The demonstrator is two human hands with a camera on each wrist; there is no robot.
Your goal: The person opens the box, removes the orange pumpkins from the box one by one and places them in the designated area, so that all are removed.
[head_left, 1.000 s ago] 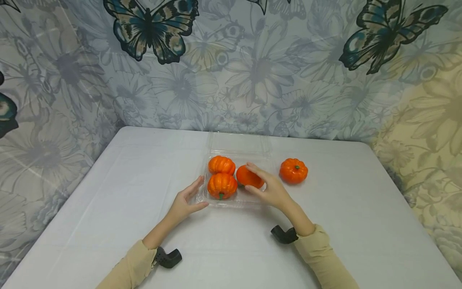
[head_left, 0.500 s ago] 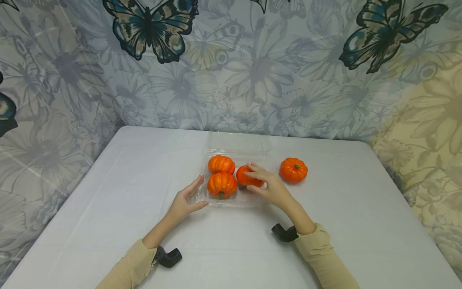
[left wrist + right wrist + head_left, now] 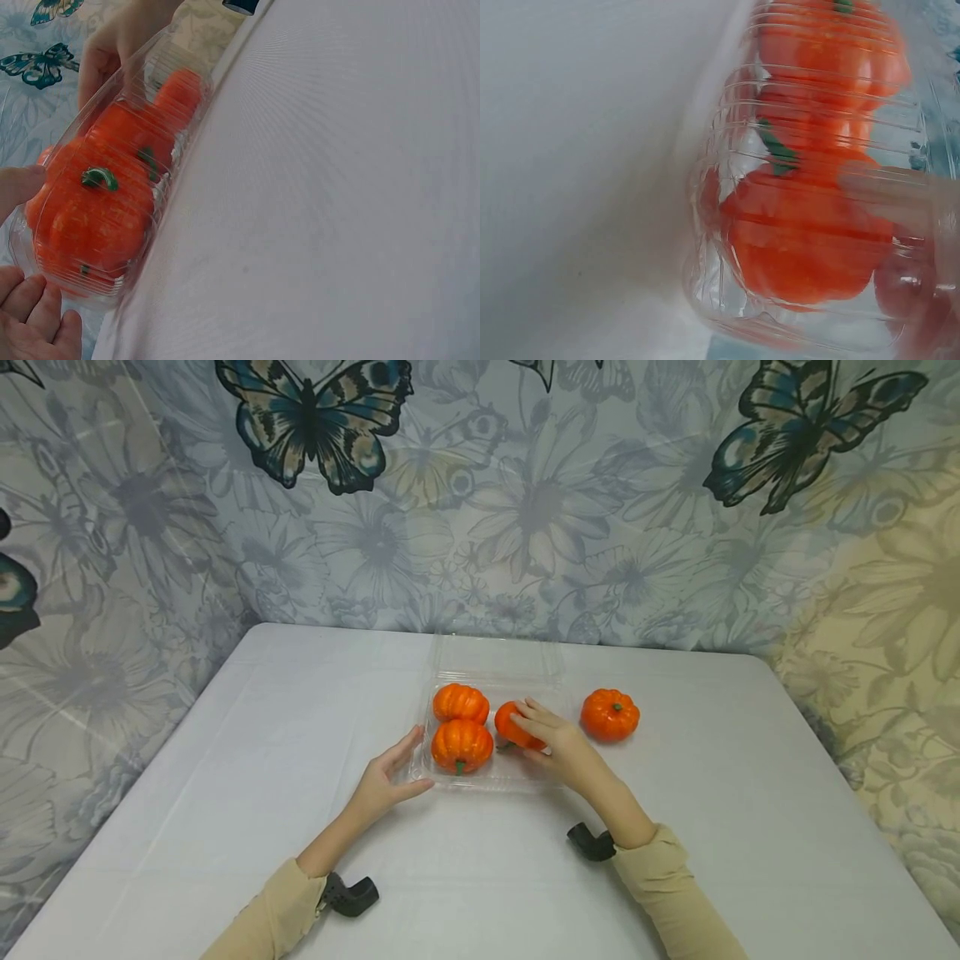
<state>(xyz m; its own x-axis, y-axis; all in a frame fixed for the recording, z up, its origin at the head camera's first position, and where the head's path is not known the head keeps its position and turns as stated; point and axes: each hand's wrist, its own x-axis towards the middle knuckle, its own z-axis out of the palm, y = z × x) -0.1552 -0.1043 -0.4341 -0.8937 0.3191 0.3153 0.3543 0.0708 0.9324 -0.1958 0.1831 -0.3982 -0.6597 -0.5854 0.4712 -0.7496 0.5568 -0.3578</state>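
A clear plastic clamshell container (image 3: 487, 782) lies with its lid (image 3: 497, 655) folded back. Inside at the left sit two orange toy pumpkins, a back one (image 3: 460, 702) and a front one (image 3: 461, 746) whose green stem faces me. In the container's right half, my right hand (image 3: 566, 752) holds a third toy pumpkin (image 3: 507, 720). Its stem points toward the lower left, and the hand covers its right side. My left hand (image 3: 384, 783) is at the container's left side, thumb and fingers spread and fairly straight. In the left wrist view its thumb (image 3: 22, 184) reaches the container wall.
Another orange toy pumpkin (image 3: 610, 715) stands on the white table (image 3: 720, 793), just right of the container. A patterned wall covering (image 3: 510, 527) with butterflies and flowers rises behind the table. Black wrist cameras, a left one (image 3: 351, 896) and a right one (image 3: 591, 842), project inward.
The pumpkin in my right hand has turned, so its stem now shows at the lower left. The right fingers have shifted over its top. My left hand stays where it was.
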